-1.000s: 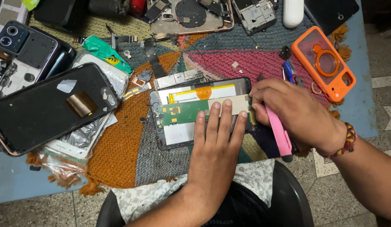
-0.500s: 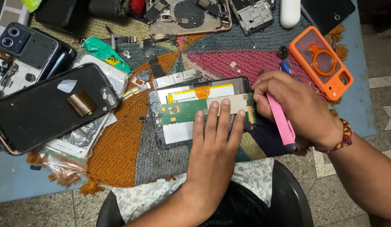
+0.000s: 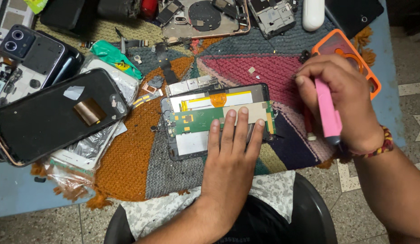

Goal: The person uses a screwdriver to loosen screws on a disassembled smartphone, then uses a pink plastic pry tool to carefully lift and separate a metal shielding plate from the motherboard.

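An opened phone [image 3: 192,122] lies on a colourful knitted mat [image 3: 128,158], showing a green circuit board [image 3: 196,121], white battery area and an orange flex cable [image 3: 218,98]. My left hand [image 3: 232,149] lies flat on its lower right part, fingers spread over the board. My right hand [image 3: 341,99] is off to the phone's right, above the mat, wrapped around a pink-handled tool [image 3: 328,113]. A beaded bracelet [image 3: 377,144] circles that wrist.
A black phone back cover [image 3: 52,117] and other phone shells lie left. An orange phone case [image 3: 350,54] sits at right under my hand. Opened phone frames [image 3: 205,18], a white oval object [image 3: 313,13] and loose parts line the far edge. A black stool [image 3: 309,208] is below.
My right hand has drawn away from the phone's right edge, moving right and up with the pink tool. My left hand stays flat on the phone.
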